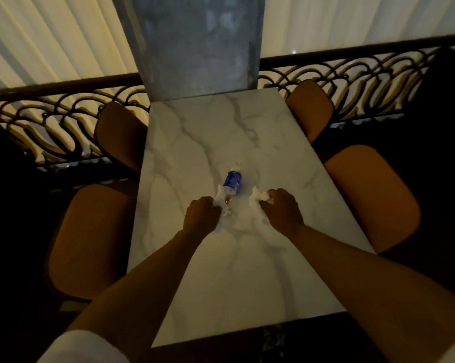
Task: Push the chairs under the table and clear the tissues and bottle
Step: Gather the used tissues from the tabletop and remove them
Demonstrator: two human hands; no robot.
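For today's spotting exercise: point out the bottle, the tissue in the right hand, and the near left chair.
Blue-labelled bottle (232, 182), head view, on its blue label.
Crumpled tissue in the right hand (258, 196), head view, on the white wad beside the fingers.
Near left orange chair (90, 239), head view, on its seat cushion.

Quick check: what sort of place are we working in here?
Probably a restaurant or café balcony: a marble-look table with four padded chairs stands against an ornate iron railing and a pillar.

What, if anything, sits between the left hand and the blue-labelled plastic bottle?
Only crumpled white tissue, which the left hand is already gripping; the blue-labelled plastic bottle lies on its side just beyond it.
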